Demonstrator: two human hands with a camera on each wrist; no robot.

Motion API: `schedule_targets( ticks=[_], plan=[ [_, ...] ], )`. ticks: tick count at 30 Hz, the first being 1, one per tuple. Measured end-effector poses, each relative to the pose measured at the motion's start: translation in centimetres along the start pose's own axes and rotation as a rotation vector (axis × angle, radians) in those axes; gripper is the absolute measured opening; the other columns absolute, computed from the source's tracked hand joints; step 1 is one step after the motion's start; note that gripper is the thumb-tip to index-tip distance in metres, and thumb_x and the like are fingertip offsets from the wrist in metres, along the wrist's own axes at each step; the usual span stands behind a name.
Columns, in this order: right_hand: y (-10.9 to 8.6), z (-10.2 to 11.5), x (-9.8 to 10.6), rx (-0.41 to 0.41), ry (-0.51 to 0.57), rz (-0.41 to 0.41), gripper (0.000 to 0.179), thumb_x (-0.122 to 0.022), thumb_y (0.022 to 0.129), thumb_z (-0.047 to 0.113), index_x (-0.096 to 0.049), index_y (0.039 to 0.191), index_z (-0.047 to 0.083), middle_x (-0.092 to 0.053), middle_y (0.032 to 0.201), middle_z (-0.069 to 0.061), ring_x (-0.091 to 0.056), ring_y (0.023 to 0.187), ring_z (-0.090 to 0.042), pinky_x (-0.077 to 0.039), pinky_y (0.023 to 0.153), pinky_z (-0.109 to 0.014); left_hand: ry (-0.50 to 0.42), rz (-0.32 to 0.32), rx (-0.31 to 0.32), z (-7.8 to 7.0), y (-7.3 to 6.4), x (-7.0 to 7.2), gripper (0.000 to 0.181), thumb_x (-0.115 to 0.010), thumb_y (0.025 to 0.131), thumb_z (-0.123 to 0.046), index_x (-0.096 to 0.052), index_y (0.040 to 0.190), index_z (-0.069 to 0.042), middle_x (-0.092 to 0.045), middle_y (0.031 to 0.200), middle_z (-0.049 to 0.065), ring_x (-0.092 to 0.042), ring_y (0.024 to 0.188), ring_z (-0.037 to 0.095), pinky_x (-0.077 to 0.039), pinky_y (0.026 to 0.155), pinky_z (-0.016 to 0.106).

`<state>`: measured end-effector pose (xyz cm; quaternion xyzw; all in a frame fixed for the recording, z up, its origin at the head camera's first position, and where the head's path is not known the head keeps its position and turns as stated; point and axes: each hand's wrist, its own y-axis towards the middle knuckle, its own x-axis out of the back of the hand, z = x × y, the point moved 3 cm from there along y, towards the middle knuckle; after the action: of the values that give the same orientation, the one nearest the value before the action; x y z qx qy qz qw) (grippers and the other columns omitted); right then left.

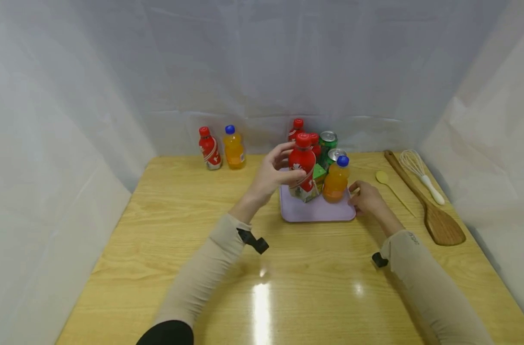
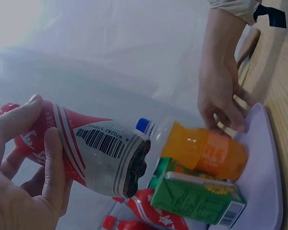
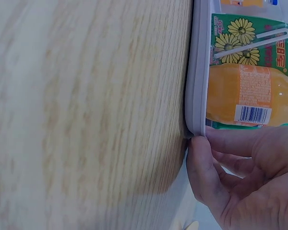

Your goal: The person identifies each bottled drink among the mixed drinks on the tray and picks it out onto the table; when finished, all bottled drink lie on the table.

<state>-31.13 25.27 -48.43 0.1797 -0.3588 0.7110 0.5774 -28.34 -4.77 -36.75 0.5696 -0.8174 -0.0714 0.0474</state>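
My left hand (image 1: 266, 179) grips a red-labelled drink bottle (image 1: 302, 163) around its upper part, holding it over the left side of a lilac tray (image 1: 318, 213). A barcode shows on its pale lower part in the left wrist view. My right hand (image 1: 366, 197) pinches the tray's right rim between thumb and fingers, seen close in the right wrist view. On the tray stand an orange drink bottle (image 1: 336, 184) with a blue cap and a green drink carton (image 2: 197, 199). Behind them, partly hidden, are two green cans (image 1: 328, 139) and more red-capped bottles (image 1: 297, 128).
Another red bottle (image 1: 210, 152) and another orange drink bottle (image 1: 234, 152) stand at the back left of the wooden table (image 1: 158, 230). To the right lie a yellow spoon (image 1: 382, 178), a wooden spatula (image 1: 445, 227) and a whisk (image 1: 417, 168). White sheeting (image 1: 262, 67) encloses the table.
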Motion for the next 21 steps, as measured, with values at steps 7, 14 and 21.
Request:
schedule_targets(
  ticks=[7, 14, 21],
  plan=[
    [0.1, -0.1, 0.0, -0.003, -0.007, 0.009, 0.044, -0.064, 0.098, 0.004, -0.049, 0.137, -0.007, -0.064, 0.105, -0.023, -0.069, 0.080, -0.023, -0.063, 0.062, -0.030, -0.036, -0.048, 0.026, 0.0, 0.1, 2.4, 0.066, -0.077, 0.093, -0.005, -0.052, 0.153, -0.017, -0.060, 0.148, 0.016, -0.064, 0.117, 0.025, -0.064, 0.080, 0.029],
    [-0.2, 0.4, 0.1, -0.001, -0.010, 0.015, 0.043, -0.064, 0.098, 0.004, -0.049, 0.137, -0.008, -0.064, 0.104, -0.024, -0.070, 0.080, -0.025, -0.063, 0.062, -0.031, -0.010, -0.108, 0.030, 0.1, 0.2, 5.2, 0.067, -0.078, 0.093, -0.008, -0.052, 0.154, -0.019, -0.059, 0.151, 0.015, -0.064, 0.125, 0.029, -0.066, 0.082, 0.031],
    [-0.3, 0.3, 0.1, 0.015, -0.010, 0.015, 0.044, -0.064, 0.098, 0.004, -0.049, 0.137, -0.009, -0.065, 0.104, -0.025, -0.070, 0.079, -0.024, -0.064, 0.062, -0.031, -0.011, -0.191, 0.045, 0.6, 0.4, 8.2, 0.068, -0.078, 0.093, -0.007, -0.051, 0.154, -0.020, -0.056, 0.152, 0.014, -0.063, 0.126, 0.028, -0.066, 0.077, 0.027]
  ],
)
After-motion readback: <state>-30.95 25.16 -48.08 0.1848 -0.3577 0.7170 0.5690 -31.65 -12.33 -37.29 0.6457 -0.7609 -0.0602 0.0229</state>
